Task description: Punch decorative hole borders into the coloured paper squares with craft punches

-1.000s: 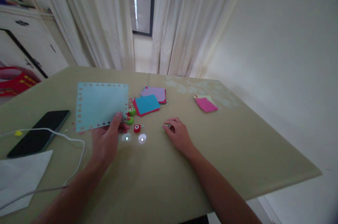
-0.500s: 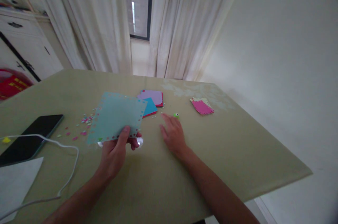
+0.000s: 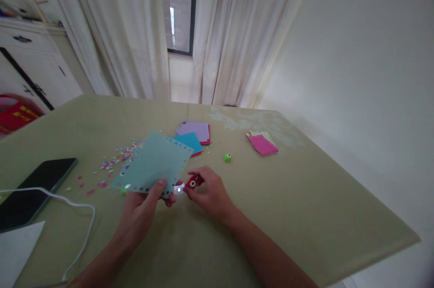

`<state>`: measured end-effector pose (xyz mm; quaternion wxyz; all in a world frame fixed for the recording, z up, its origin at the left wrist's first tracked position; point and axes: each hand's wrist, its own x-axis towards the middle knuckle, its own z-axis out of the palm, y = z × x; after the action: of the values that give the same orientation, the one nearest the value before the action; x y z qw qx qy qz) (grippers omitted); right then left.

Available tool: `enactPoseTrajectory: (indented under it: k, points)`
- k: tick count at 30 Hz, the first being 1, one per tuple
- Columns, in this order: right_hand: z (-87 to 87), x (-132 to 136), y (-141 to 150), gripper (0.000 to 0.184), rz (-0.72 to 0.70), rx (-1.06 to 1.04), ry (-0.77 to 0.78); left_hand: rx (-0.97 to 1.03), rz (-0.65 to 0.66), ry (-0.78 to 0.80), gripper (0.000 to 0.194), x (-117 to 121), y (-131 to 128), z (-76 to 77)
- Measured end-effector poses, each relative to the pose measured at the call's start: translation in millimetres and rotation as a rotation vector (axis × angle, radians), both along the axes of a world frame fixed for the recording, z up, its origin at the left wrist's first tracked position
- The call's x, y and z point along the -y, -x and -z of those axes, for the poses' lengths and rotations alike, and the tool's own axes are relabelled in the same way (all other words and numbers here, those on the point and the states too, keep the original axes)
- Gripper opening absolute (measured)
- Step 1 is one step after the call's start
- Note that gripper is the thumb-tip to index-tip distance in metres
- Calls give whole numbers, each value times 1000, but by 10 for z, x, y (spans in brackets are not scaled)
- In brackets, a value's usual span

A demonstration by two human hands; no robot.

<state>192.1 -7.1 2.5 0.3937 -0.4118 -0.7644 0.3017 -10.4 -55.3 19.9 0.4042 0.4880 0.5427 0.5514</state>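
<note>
The desk point(image 3: 291, 206) is carrying all the things. Above it, the left hand point(image 3: 144, 204) is holding the light blue sheet point(image 3: 158, 161), its grip pinching the near edge. Just beside this sheet, the right hand point(image 3: 212, 193) is pinching the red punch point(image 3: 192, 183) in its grip. Beyond the right hand, the small green punch point(image 3: 227, 158) is standing.

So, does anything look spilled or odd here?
Yes: small coloured bits lie scattered left of the light blue sheet, as if spilled. Pale blotches on the far tabletop look odd too; wear or pattern, I can't tell.
</note>
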Motion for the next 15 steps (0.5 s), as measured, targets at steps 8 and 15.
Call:
enactPoseTrajectory:
  k: [8, 15]
  points:
    - [-183, -147, -88, 38, 60, -691, 583, -96, 32, 117, 42, 29, -51, -51]
    - [-259, -88, -114, 40, -1, -801, 730, -205, 5, 147, 42, 39, -98, -88]
